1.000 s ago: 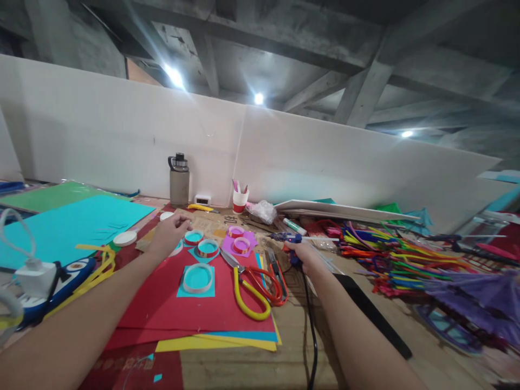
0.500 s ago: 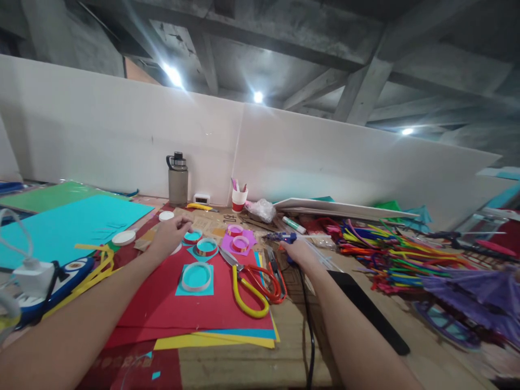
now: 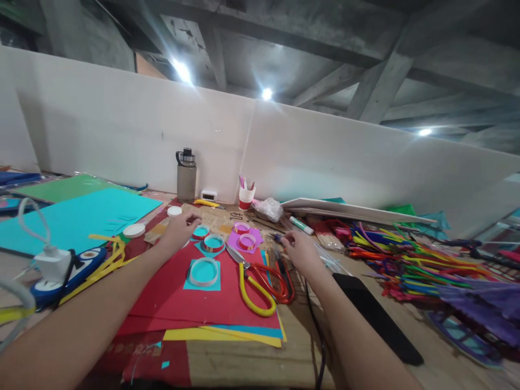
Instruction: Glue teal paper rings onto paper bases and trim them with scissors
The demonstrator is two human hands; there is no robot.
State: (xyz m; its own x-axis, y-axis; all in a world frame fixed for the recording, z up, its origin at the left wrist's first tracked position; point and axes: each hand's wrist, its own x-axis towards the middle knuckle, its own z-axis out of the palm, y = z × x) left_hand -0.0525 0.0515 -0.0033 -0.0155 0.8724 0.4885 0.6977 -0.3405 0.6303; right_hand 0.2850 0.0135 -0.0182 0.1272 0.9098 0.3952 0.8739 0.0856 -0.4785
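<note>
My left hand (image 3: pixel 181 230) hovers with curled fingers by the back-left ring (image 3: pixel 200 232) on cyan paper; whether it holds something small cannot be made out. My right hand (image 3: pixel 298 250) is bent over the glue gun (image 3: pixel 277 238), mostly hidden behind it, and its grip is unclear. Between the hands, a red-banded ring (image 3: pixel 213 244) stands on cyan paper, and two pink-lined rings rest on purple paper (image 3: pixel 257 238). Nearer, a white ring (image 3: pixel 203 272) sits on a cyan square over red paper (image 3: pixel 162 298). Yellow-and-red-handled scissors (image 3: pixel 252 279) lie to its right.
A bottle (image 3: pixel 186 176) and a paper cup (image 3: pixel 246 196) with pens stand at the back. Colourful pipe cleaners (image 3: pixel 406 254) are heaped right, beyond a black slab (image 3: pixel 374 314). A power strip (image 3: pixel 87 262) lies left, and a black cable (image 3: pixel 314 325) runs toward the front.
The view has shifted, moving the table items slightly right in the picture. My right hand now covers more of the glue gun, which showed clearly before. My left hand remains near the back-left ring.
</note>
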